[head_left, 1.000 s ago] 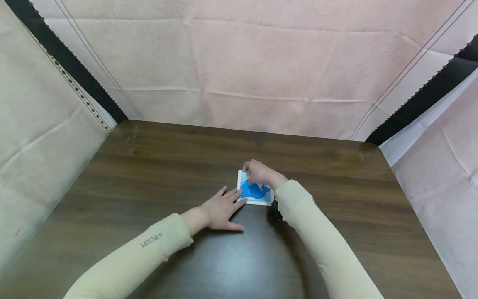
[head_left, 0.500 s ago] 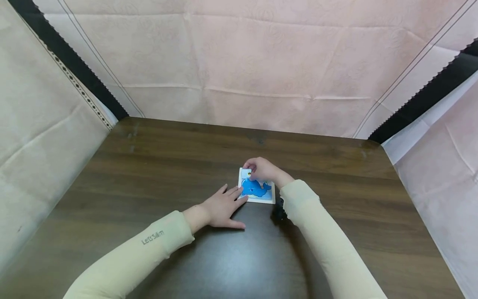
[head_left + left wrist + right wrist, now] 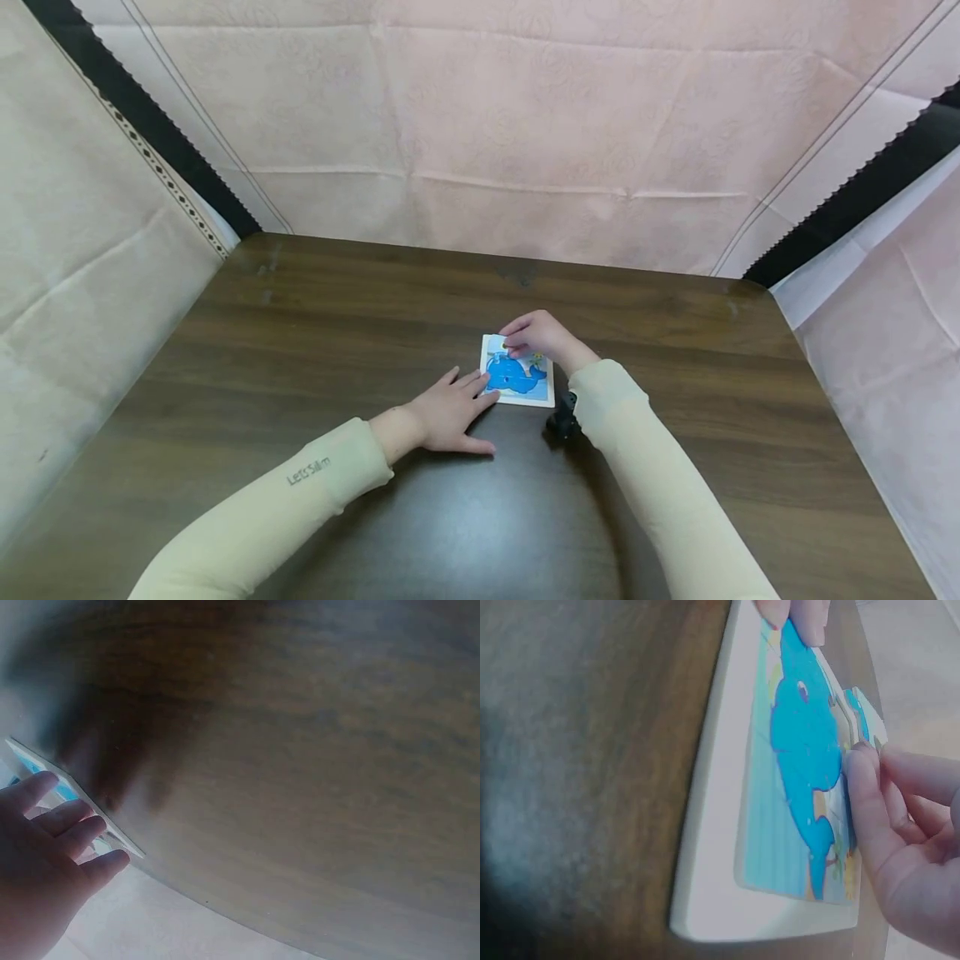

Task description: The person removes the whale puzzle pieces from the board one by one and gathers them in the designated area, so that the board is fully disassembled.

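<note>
A whale jigsaw puzzle (image 3: 517, 379) in a white frame lies on the table, and its blue whale picture also shows in the right wrist view. My left hand (image 3: 452, 414) is spread beside it, with its fingertips on the puzzle's left edge. In the left wrist view those fingers (image 3: 67, 817) lie over the white rim. At the puzzle's far edge, my right hand (image 3: 543, 337) pinches a puzzle piece (image 3: 859, 712) between thumb and fingers. The piece is tilted up from the picture, and the fingers partly hide it.
The brown wooden table (image 3: 337, 333) has a pale cloth (image 3: 480, 125) hanging behind it, with more cloth at both sides. A small black device (image 3: 561, 421) sits under the right wrist, close to the puzzle's near right corner.
My right hand has shifted a little right along the puzzle's far edge, and its fingers have straightened somewhat. More of the upper left picture shows. The left hand has stayed in place.
</note>
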The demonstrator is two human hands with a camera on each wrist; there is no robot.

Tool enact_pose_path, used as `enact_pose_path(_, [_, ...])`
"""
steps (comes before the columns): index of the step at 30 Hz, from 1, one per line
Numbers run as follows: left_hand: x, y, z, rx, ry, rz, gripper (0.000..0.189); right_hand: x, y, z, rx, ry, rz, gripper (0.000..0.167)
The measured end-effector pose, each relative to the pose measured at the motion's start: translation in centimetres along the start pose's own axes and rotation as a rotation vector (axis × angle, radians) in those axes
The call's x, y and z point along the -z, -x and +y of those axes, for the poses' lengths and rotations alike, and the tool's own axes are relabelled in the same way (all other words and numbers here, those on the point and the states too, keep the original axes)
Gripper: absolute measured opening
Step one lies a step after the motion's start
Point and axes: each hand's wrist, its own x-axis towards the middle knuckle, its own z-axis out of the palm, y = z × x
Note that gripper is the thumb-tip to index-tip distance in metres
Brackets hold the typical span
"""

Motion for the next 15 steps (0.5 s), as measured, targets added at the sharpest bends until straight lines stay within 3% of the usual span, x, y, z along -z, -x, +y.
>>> enact_pose_path(15, [0.3,-0.2,-0.1,-0.002,-0.005,-0.006,0.080,2.8,0.5,1.6,-0.072,-0.188,-0.013,0.032])
